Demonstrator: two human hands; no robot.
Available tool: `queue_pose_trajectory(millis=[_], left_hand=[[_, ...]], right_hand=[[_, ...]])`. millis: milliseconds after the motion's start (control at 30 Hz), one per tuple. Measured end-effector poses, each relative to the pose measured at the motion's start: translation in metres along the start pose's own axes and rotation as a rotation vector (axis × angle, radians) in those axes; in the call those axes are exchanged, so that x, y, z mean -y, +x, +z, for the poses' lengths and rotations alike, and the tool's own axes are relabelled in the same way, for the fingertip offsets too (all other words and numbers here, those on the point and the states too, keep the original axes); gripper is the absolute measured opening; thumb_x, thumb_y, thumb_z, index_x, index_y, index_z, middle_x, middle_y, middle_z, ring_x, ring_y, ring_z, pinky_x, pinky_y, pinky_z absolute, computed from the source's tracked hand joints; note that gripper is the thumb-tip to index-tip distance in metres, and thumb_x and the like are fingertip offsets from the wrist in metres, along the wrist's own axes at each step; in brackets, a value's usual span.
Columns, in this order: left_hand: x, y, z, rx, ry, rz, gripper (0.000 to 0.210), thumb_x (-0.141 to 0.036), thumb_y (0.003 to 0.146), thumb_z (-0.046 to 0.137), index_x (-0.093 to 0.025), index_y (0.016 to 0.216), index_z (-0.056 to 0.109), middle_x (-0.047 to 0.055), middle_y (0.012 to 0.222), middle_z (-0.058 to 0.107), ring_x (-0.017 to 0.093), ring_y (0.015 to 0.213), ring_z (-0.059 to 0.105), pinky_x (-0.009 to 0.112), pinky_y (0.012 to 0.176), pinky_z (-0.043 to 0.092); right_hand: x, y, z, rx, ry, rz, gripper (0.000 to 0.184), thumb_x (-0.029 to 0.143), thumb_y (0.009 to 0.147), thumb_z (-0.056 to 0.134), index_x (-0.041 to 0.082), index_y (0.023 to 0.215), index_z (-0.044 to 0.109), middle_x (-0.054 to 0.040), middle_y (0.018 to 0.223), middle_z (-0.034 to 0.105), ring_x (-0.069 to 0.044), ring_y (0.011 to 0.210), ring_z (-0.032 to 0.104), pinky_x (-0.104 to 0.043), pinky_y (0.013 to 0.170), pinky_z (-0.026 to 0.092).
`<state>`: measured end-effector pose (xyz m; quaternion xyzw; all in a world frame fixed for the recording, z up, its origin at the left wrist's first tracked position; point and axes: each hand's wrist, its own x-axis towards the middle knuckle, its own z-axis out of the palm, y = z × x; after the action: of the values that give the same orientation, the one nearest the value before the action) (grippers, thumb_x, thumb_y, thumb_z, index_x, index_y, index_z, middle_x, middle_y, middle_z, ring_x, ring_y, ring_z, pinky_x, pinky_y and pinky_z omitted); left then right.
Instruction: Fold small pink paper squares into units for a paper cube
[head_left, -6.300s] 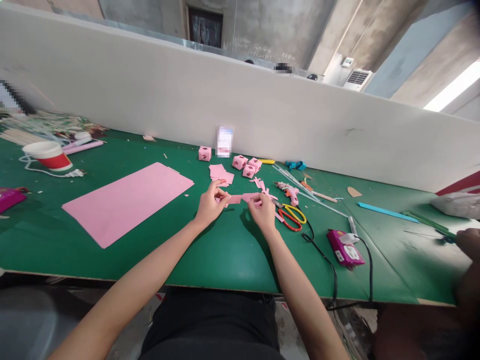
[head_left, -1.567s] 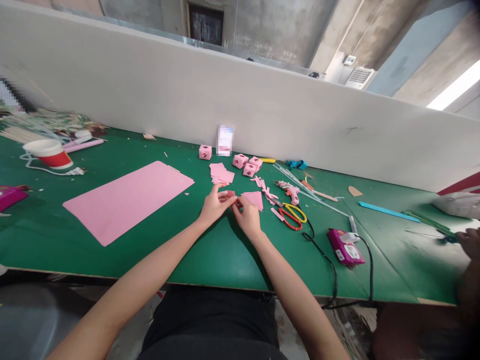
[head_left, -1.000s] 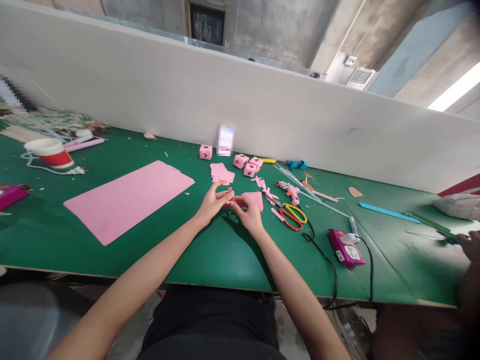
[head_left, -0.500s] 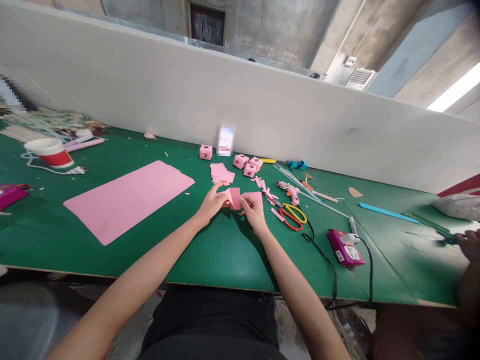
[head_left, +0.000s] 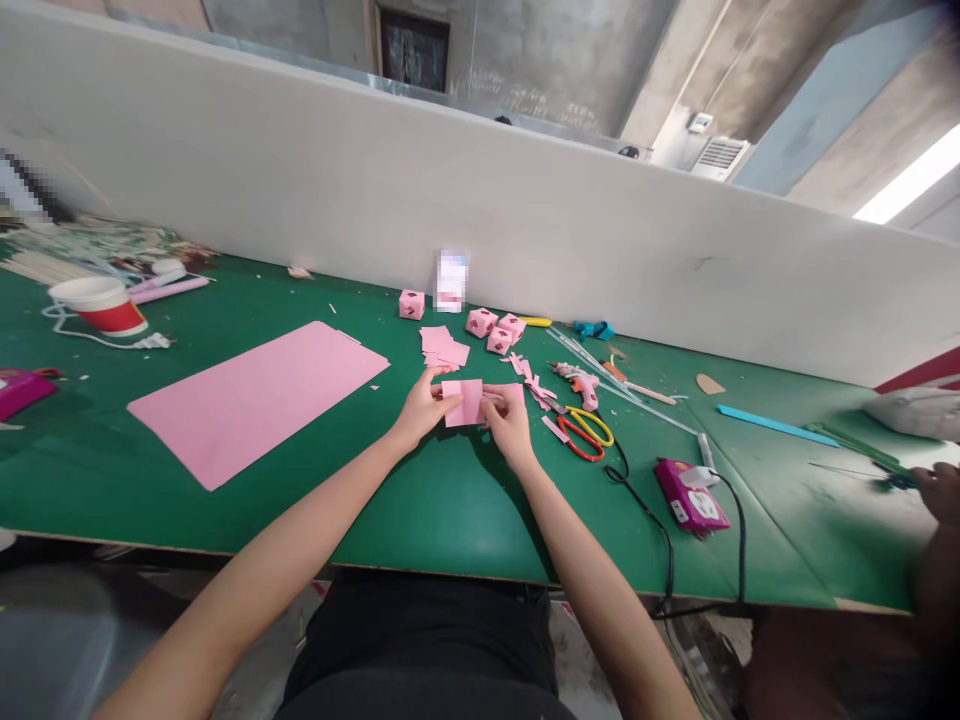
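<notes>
Between my two hands is a small pink paper square, creased down its middle and opened fairly flat toward me. My left hand pinches its left edge, and my right hand pinches the right edge. Just behind my right fingers another pink paper piece shows in part. Beyond my left hand lies a small pile of pink paper squares. Folded pink paper cubes with dark diamond openings stand farther back, and one more cube sits to their left.
A large pink sheet lies at left, past it a paper cup. To the right are scissors, pink scraps, a pink glue gun and a corded magenta box. Another person's hand is at the far right.
The pink square, half folded and angled before, is now spread flatter and faces me. My hands have barely shifted, both still pinching it.
</notes>
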<state>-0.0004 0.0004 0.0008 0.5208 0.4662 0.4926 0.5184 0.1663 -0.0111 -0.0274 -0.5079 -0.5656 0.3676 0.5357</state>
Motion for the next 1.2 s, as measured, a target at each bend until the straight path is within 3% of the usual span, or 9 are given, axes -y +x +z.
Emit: queue_pose_trajectory(millis=[100,200,333,433,600,833,967,1067,1200], left_hand=[[0.003,0.003,-0.002,-0.021,-0.012,0.002,0.064,-0.023,0.070,0.078,-0.017,0.128,0.052,0.004,0.088,0.072,0.019,0.079,0.069,0.029,0.071,0.054],[0.003,0.004,-0.004,-0.046,0.000,-0.001,0.063,-0.023,0.071,0.078,-0.016,0.128,0.052,0.005,0.090,0.073,0.020,0.081,0.070,0.030,0.070,0.055],[0.003,0.004,-0.006,-0.078,0.045,0.011,0.060,-0.022,0.072,0.077,-0.016,0.127,0.053,0.008,0.099,0.072,0.022,0.087,0.070,0.032,0.074,0.056],[0.003,0.004,-0.007,-0.106,0.050,0.030,0.058,-0.023,0.070,0.079,-0.016,0.123,0.055,0.010,0.107,0.071,0.023,0.094,0.070,0.033,0.079,0.056],[0.003,0.003,-0.007,-0.089,0.022,0.033,0.061,-0.027,0.069,0.081,-0.016,0.124,0.055,0.008,0.101,0.071,0.023,0.090,0.070,0.034,0.078,0.057],[0.001,0.004,-0.003,-0.002,-0.054,-0.028,0.046,-0.041,0.084,0.071,-0.017,0.121,0.057,0.004,0.086,0.070,0.018,0.073,0.069,0.032,0.068,0.059],[-0.002,0.002,0.000,0.080,-0.099,-0.022,0.054,-0.058,0.087,0.065,-0.016,0.119,0.058,0.008,0.093,0.072,0.020,0.080,0.072,0.030,0.066,0.060],[-0.002,-0.001,0.001,0.173,-0.099,-0.002,0.067,-0.052,0.080,0.076,-0.016,0.130,0.051,0.010,0.099,0.075,0.022,0.090,0.073,0.030,0.071,0.060],[0.000,-0.003,0.000,0.196,-0.078,0.061,0.071,-0.037,0.073,0.084,-0.016,0.132,0.051,0.010,0.102,0.075,0.024,0.092,0.074,0.032,0.074,0.060]], right_hand=[[0.003,-0.003,0.000,0.043,-0.055,-0.062,0.046,0.036,0.085,0.056,0.018,0.127,0.059,0.0020,0.066,0.065,-0.016,0.057,0.058,-0.028,0.055,0.050],[0.009,-0.007,0.000,0.044,-0.165,-0.149,0.052,0.026,0.085,0.054,0.022,0.137,0.055,-0.0046,0.095,0.072,-0.016,0.072,0.064,-0.028,0.060,0.052],[0.012,-0.010,-0.003,0.030,-0.298,-0.295,0.043,0.015,0.082,0.048,0.024,0.117,0.072,-0.0095,0.119,0.065,-0.020,0.094,0.065,-0.031,0.071,0.055],[0.009,-0.010,-0.005,0.052,-0.381,-0.344,0.039,0.008,0.078,0.049,0.025,0.098,0.078,-0.0099,0.125,0.060,-0.023,0.109,0.061,-0.039,0.091,0.055],[0.004,-0.011,-0.004,0.104,-0.499,-0.345,0.033,0.017,0.077,0.069,0.028,0.108,0.074,-0.0094,0.139,0.051,-0.027,0.124,0.053,-0.049,0.109,0.045],[0.005,-0.009,-0.003,0.010,-0.443,-0.364,0.016,0.038,0.085,0.073,0.024,0.092,0.074,-0.0114,0.126,0.059,-0.027,0.121,0.057,-0.046,0.108,0.046],[0.006,-0.006,-0.005,-0.086,-0.393,-0.340,0.021,0.041,0.089,0.067,0.022,0.083,0.072,-0.0123,0.119,0.062,-0.026,0.116,0.059,-0.045,0.105,0.047],[0.007,-0.005,-0.007,-0.111,-0.367,-0.309,0.025,0.043,0.090,0.066,0.022,0.078,0.070,-0.0126,0.118,0.062,-0.025,0.114,0.060,-0.044,0.102,0.049],[0.010,-0.004,-0.007,-0.105,-0.293,-0.263,0.027,0.047,0.087,0.067,0.022,0.078,0.067,-0.0111,0.111,0.066,-0.025,0.107,0.063,-0.041,0.095,0.052]])
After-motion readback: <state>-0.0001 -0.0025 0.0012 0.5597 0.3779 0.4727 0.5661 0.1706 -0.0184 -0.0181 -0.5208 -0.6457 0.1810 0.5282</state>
